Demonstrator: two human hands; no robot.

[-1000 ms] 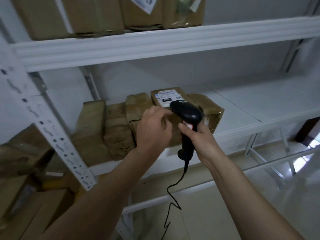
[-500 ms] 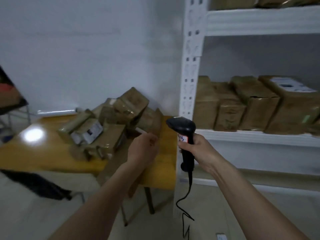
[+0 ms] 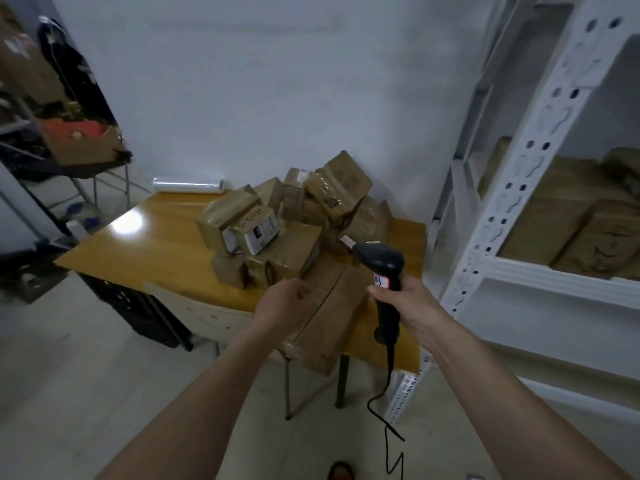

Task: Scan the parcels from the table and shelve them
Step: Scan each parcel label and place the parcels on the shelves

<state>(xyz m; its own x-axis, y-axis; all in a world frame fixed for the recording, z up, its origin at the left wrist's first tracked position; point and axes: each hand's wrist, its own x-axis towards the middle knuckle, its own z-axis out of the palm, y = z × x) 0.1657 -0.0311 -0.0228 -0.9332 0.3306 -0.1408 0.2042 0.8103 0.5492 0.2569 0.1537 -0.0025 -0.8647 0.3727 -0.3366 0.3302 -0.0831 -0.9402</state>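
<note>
A pile of brown taped parcels (image 3: 294, 220) lies on the wooden table (image 3: 145, 251) ahead. One large flat box (image 3: 332, 317) sticks out over the table's near edge. My right hand (image 3: 405, 299) grips the handle of a black barcode scanner (image 3: 382, 271), whose head points left toward the pile. My left hand (image 3: 287, 303) hovers over the large box, fingers loosely curled, holding nothing. On the white metal shelf (image 3: 561, 275) to the right stand several brown parcels (image 3: 568, 233).
A roll of clear wrap (image 3: 188, 185) lies at the table's far edge by the wall. A cluttered dark rack with a cardboard box (image 3: 83, 143) stands at the left. The scanner's cable (image 3: 389, 410) hangs toward the floor. A white shelf upright (image 3: 512, 188) stands just right of the table.
My view has swung left from the shelf to the table. My left hand let go of the shelved parcel and now hangs over the table's parcels. The scanner stays in my right hand.
</note>
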